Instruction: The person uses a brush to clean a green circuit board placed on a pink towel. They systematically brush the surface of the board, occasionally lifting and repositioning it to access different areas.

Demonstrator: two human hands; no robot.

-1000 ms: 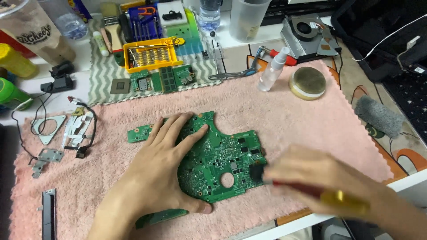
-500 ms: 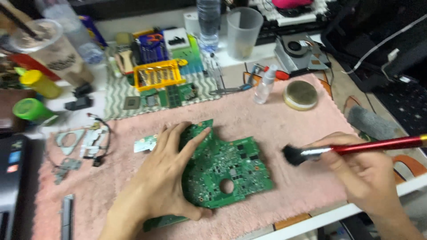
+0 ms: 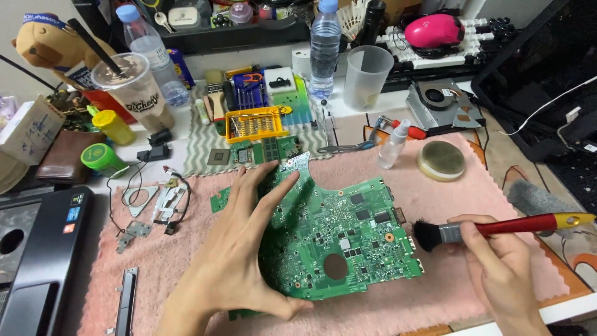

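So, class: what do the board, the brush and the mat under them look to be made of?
Board: rigid green laminate, probably fibreglass, studded with small chips. Brush: glossy red handle, metal ferrule, soft black bristles. Mat: fluffy pink towel-like cloth.

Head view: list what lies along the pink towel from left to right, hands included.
Black strip → metal brackets with wires → left hand → green circuit board → brush in the right hand.
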